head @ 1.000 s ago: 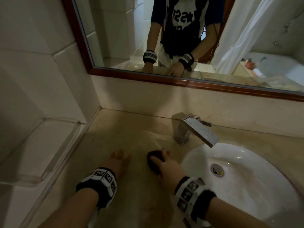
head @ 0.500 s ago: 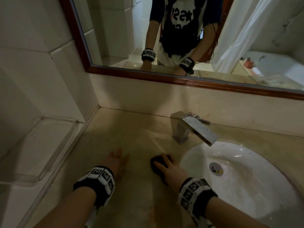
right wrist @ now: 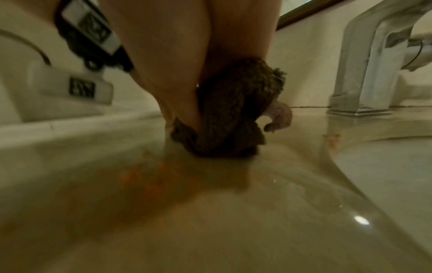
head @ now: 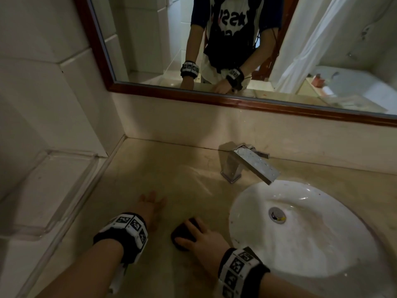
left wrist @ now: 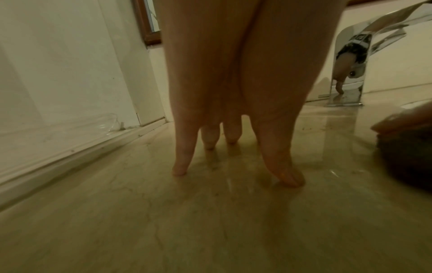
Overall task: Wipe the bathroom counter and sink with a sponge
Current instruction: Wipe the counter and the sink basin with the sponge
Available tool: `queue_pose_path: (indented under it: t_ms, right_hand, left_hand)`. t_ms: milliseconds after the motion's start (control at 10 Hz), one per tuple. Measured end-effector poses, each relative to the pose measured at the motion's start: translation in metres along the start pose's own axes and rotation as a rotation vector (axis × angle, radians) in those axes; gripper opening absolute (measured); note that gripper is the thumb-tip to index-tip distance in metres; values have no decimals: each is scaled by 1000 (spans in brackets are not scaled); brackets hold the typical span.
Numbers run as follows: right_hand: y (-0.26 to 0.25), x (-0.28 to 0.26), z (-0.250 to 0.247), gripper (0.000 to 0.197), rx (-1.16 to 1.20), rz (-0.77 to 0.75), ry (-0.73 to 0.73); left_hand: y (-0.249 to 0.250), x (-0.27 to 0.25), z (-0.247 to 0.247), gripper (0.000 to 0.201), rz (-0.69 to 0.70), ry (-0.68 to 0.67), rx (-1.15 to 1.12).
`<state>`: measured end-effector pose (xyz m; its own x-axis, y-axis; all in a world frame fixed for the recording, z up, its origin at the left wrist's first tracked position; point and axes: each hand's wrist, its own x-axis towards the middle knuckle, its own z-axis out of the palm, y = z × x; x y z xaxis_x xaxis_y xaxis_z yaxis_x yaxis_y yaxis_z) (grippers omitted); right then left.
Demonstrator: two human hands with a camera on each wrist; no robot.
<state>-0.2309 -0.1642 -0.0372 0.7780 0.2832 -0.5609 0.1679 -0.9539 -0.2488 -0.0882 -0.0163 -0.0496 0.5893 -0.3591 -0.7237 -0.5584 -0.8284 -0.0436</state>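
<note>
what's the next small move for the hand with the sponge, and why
Probably drag the sponge a little further toward the front edge. The right hand presses it on the counter left of the sink, and the right wrist view shows orange smears on the counter just ahead of it. The left hand rests flat, bracing.

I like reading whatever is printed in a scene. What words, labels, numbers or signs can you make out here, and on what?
Shirt print in the mirror: large white letters, reversed and cut off; no whole word can be read.
Left wristband: square black-and-white coded marks, no words.
Right wristband: the same coded marks, no words.
Faucet: no brand or label to be seen.
Sponge: no text.
</note>
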Motion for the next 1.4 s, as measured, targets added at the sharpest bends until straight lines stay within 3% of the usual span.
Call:
queue_pose_path:
  t_ms: [300, 500, 600, 700, 800, 900, 1000, 1100, 1400]
  right_hand:
    - [72, 7, -17, 59, 79, 339, 167]
    - [84, 6, -23, 50, 262, 473, 314]
    - [59, -16, -17, 57, 199, 368, 379]
    - [11, -40, 2, 55, 128, 174, 313]
    - [-39, -52, 37, 45, 47, -34, 266]
    - [-72, -52, 69, 42, -60, -71, 54]
    - [-88, -48, 85, 62, 20, -148, 7]
    - [-79, -43, 76, 51, 176, 14, -3]
    - [-1, -37, 50, 64, 21, 355, 196]
  left_hand:
    - [-5, 7, 4, 72, -18, 13, -2]
    - [-8, -13, 28, 76, 1, 74, -48]
    - [-11, -44, 40, 90, 49, 106, -17]
    - [-9, -58, 56, 108, 102, 119, 7]
    - [-7, -68, 69, 108, 86, 61, 76]
    - [-3, -72, 78, 109, 86, 28, 83]
    - [-3, -79, 85, 131, 97, 41, 93]
    - [-4, -81, 86, 135, 104, 59, 63]
    - [-2, -86, 82, 129, 146, 63, -43]
